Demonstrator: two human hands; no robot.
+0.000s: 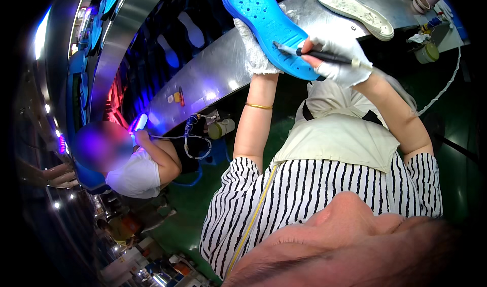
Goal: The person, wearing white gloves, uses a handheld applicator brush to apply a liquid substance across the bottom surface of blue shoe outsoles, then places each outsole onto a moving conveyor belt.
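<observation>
My left hand point(257, 58), in a white glove with the wrist bare, grips a blue shoe sole point(271, 26) from its left side and underneath. The sole tilts with its inner face up, showing holes at the far end and grooves at the near end. In my right hand point(347, 48), gloved with bare fingertips, is a slim brush point(327, 57) with a black handle. Its tip touches or hovers just over the sole's inner face, near the middle; contact cannot be made out. Beyond my right hand, a white sole point(355, 13) lies on the metal ledge point(203, 86).
Dark conveyor with several soles point(192, 29) runs behind the ledge. At left a co-worker point(139, 168) in white holds a glowing blue-lit piece point(140, 121). Green-labelled jars point(427, 52) hang by the ledge. A pale hose point(446, 94) loops at right; cups point(425, 0) stand far right.
</observation>
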